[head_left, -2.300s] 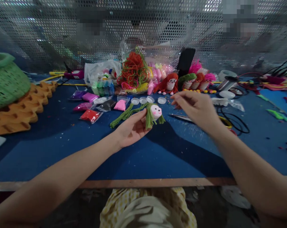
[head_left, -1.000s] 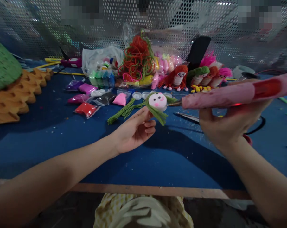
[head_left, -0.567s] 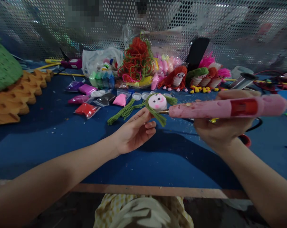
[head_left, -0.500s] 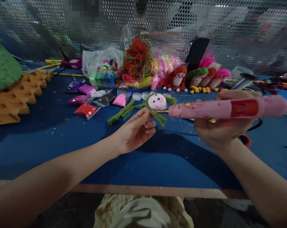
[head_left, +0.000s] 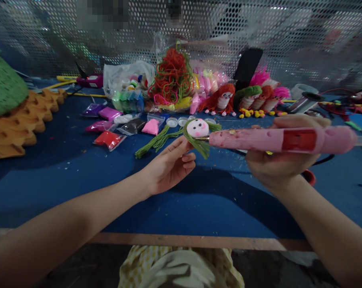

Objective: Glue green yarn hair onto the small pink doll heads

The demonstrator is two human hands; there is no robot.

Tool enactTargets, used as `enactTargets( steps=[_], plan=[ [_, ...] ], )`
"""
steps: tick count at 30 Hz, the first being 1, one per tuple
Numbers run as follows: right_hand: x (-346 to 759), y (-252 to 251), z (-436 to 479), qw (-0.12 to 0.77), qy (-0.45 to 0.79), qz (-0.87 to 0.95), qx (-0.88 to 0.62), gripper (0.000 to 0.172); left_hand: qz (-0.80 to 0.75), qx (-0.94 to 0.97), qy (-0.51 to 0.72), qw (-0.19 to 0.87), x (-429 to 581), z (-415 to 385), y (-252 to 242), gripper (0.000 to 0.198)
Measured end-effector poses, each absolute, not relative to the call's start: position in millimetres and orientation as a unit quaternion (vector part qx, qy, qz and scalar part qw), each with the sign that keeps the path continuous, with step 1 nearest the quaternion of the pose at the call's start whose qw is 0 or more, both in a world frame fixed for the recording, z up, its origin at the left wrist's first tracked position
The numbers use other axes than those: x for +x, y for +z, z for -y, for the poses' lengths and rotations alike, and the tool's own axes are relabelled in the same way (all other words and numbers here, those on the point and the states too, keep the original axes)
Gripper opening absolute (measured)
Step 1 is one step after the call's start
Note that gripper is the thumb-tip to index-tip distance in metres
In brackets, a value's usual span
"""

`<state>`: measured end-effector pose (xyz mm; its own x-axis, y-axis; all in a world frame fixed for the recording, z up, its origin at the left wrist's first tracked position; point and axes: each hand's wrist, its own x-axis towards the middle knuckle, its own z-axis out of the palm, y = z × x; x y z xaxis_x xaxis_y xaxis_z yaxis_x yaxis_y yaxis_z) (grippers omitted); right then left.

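My left hand (head_left: pixel 172 168) pinches a doll head (head_left: pixel 198 128) between thumb and fingers. The head is white and round, with dark eyes, pink cheeks and green yarn hair (head_left: pixel 157 140) hanging to both sides. My right hand (head_left: pixel 285 164) is wrapped round a pink hot glue gun (head_left: pixel 253 140) with a red panel and a clear glue stick at its back end. The gun's metal nozzle points left and meets the yarn at the head's lower right edge. Whether glue is coming out cannot be made out.
Small bags of coloured clay (head_left: pixel 109 139) lie at centre left, behind them a heap of red and green yarn (head_left: pixel 173 76). Several finished yarn-haired dolls (head_left: pixel 225 98) stand at the back right. An orange egg-tray-like form (head_left: pixel 28 124) sits left.
The glue gun has shifted slightly left and its body now sits a little lower at the tip end. My left hand and the doll head hold nearly still.
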<state>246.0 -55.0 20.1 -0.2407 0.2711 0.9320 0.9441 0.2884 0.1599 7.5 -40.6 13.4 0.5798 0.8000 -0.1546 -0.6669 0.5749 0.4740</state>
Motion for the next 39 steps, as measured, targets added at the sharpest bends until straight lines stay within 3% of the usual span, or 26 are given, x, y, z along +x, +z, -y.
enactTargets(
  steps=[6, 10, 18, 24, 30, 39],
  plan=[
    [240, 21, 50, 0.421, -0.41, 0.615, -0.526, 0.025, -0.181, 0.181, 0.424, 0.869, 8, 41, 13, 0.013],
    [240, 24, 50, 0.448, -0.43, 0.657, -0.428, 0.018, -0.178, 0.174, 0.425, 0.871, 7, 40, 14, 0.013],
    [243, 22, 34, 0.467, -0.524, 0.636, -0.32, 0.031, -0.175, 0.174, 0.431, 0.868, 7, 41, 15, 0.014],
    [243, 17, 35, 0.476, -0.508, 0.624, -0.355, 0.029, -0.173, 0.176, 0.428, 0.87, 6, 40, 14, 0.014],
    [249, 27, 48, 0.421, -0.474, 0.676, -0.375, 0.021, -0.158, 0.179, 0.422, 0.874, 5, 39, 10, 0.013],
    [261, 21, 48, 0.479, -0.444, 0.665, -0.364, 0.027, -0.21, 0.155, 0.443, 0.858, 5, 39, 12, 0.014]
  ],
)
